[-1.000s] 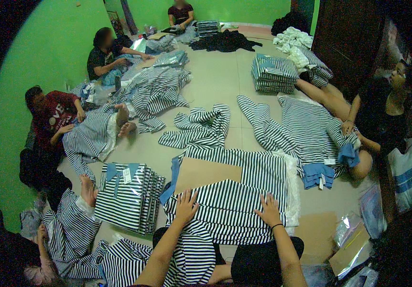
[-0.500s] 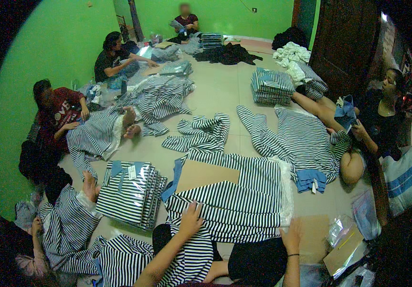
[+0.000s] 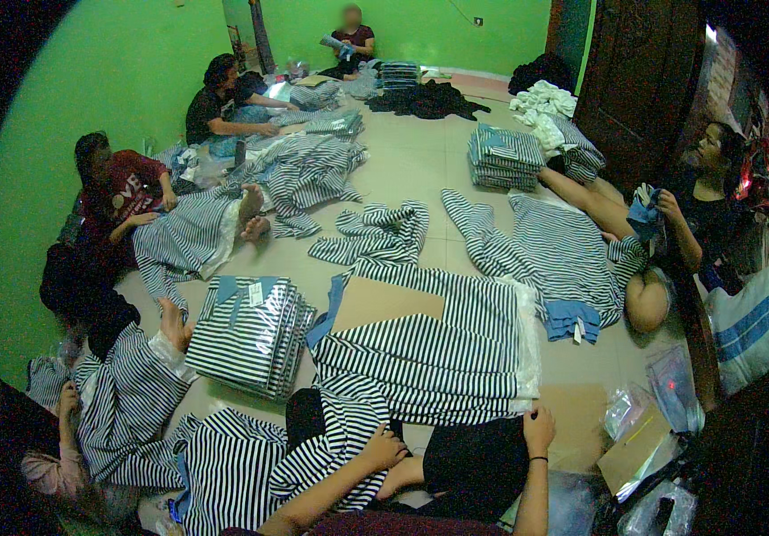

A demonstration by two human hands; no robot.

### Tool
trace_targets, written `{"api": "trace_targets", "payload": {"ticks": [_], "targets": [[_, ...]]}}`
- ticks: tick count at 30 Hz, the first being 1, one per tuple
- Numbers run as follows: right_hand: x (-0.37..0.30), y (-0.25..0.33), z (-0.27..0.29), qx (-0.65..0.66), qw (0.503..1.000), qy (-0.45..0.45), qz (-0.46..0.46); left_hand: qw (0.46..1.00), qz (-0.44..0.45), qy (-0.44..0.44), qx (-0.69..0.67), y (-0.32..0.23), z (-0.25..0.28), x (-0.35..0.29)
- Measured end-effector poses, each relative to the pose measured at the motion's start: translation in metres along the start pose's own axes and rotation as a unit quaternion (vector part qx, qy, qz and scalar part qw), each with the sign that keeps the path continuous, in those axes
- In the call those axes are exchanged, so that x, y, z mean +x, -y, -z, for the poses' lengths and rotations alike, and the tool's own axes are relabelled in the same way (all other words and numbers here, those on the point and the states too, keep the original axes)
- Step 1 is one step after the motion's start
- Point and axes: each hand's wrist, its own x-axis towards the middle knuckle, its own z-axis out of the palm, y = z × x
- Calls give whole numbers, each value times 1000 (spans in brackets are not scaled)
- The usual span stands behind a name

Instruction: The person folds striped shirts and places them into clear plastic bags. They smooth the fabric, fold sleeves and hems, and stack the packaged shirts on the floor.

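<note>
A black-and-white striped shirt (image 3: 420, 375) lies spread before me, its collar end blue and its hem edged with white lace. A tan cardboard sheet (image 3: 384, 302) rests on its upper part, partly under a fold. My left hand (image 3: 384, 448) is low over the striped sleeve (image 3: 338, 451) across my lap, its fingers bent in on the cloth. At the shirt's near right corner, my right hand (image 3: 540, 431) has its fingers closed at the lace hem. Part of that grip is hidden.
A stack of bagged folded shirts (image 3: 246, 335) stands at the left. Right of me lie a cardboard sheet (image 3: 572, 415) and clear plastic bags (image 3: 626, 411). Co-workers sit along both sides, one holding blue cloth (image 3: 643, 214). Another striped shirt (image 3: 563, 250) lies beyond mine.
My left hand has come down off the shirt's front to the sleeve near my lap, its fingers curling. My right hand has shifted slightly up and left to the hem corner.
</note>
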Motion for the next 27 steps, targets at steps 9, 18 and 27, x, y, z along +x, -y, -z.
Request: {"api": "trace_targets", "payload": {"ticks": [9,18,27], "targets": [[-4,-7,-5,23,999,-37,1,985,-5,-123,-123,-79,13,-11],[-5,-6,-4,39,997,-68,-13,990,4,-110,-83,-83,26,-16],[-2,-11,-9,15,998,-50,-25,992,17,-93,-82,-83,22,-15]]}}
